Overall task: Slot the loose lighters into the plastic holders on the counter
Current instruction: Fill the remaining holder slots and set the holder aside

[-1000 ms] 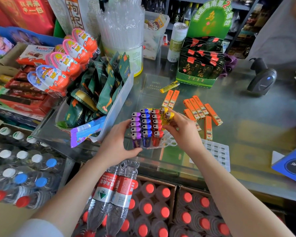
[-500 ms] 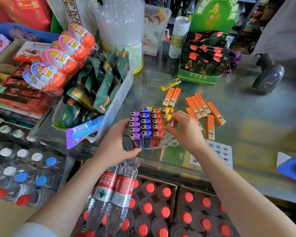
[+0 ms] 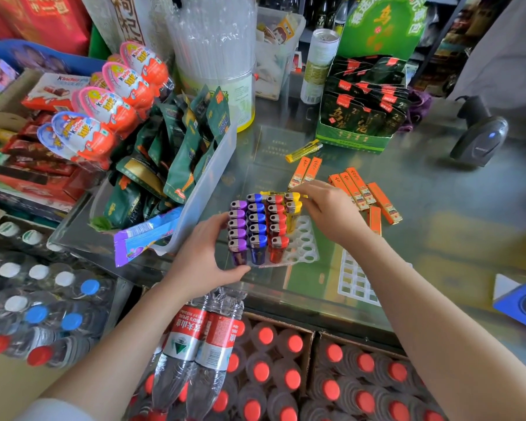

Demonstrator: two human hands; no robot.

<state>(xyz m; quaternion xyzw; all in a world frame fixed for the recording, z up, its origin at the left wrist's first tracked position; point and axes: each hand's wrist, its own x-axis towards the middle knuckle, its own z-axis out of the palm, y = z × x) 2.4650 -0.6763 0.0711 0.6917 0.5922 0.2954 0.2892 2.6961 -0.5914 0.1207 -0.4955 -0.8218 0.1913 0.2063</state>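
While both hands work at the tray, the scene reads so:
Holder: clear plastic holder tray with round slots (image 3: 305, 250) on the glass bench (image 3: 438, 208), rows of purple, blue and red lighters upright in it.
Left hand (image 3: 207, 253): grips the tray's 9 o'clock edge, thumb under the near corner.
Right hand (image 3: 331, 211): fingers curled, pinching a yellow plastic lighter (image 3: 292, 211) at the tray's 1 o'clock corner.
Loose: flat orange lighters (image 3: 362, 189) at 2 o'clock; another yellow transparent lighter (image 3: 304, 151) at 12 o'clock.
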